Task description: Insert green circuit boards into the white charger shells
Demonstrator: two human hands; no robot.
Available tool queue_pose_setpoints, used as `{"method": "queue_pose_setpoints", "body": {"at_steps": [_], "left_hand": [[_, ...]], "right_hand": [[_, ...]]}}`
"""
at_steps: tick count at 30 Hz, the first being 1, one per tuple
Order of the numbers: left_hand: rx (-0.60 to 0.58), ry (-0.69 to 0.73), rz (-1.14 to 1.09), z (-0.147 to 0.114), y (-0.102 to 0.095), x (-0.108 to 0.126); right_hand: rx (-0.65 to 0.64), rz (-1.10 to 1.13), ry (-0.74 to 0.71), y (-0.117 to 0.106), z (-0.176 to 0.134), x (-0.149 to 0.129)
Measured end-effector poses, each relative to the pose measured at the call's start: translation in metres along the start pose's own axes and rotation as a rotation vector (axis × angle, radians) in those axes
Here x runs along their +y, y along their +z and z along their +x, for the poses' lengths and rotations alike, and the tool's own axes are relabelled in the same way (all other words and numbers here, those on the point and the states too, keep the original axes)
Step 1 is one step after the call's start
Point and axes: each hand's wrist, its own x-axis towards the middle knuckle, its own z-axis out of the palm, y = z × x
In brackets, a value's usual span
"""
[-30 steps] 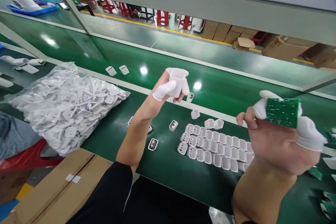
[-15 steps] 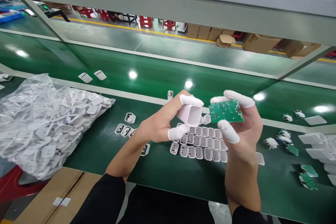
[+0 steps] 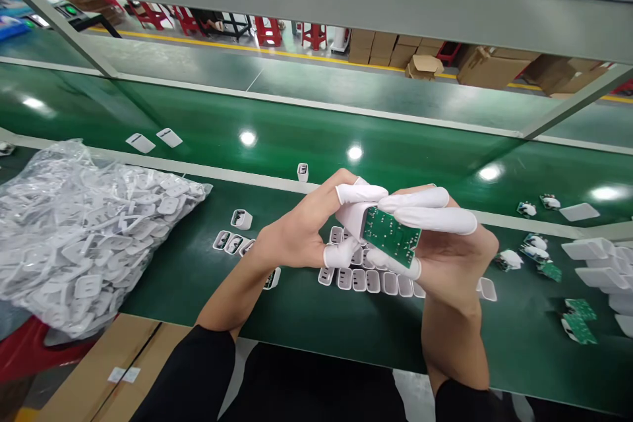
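Observation:
Held in my left hand (image 3: 309,227) is a white plastic charger housing (image 3: 350,219), its open end turned to the right. White finger cots cover the fingertips of both hands. My right hand (image 3: 445,237) pinches a green circuit board (image 3: 390,234) between thumb and fingers, solder side facing me. The board's left end sits at the mouth of the housing, partly inside it; how deep I cannot tell. Beneath the hands stand rows of white housings (image 3: 359,281) on the green table, partly hidden by my hands.
A clear bag of white plastic covers (image 3: 89,244) lies at left. More circuit boards (image 3: 579,321) and stacked white housings (image 3: 601,277) are at right. Several filled housings (image 3: 234,244) stand left of my hands. A metal frame beam (image 3: 316,6) crosses above.
My right hand has moved left with the circuit board, tilting it and bringing its end into the housing's mouth. My left hand keeps hold of the housing. The view has shifted slightly.

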Motion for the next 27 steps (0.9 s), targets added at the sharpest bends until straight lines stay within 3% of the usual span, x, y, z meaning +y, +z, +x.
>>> {"method": "queue_pose_setpoints", "body": {"at_steps": [27], "left_hand": [[0.002,-0.007,0.03,0.0005,0.0011,-0.0034]], "right_hand": [[-0.018,-0.136,0.034,-0.0022,-0.0003,-0.0039]]}}
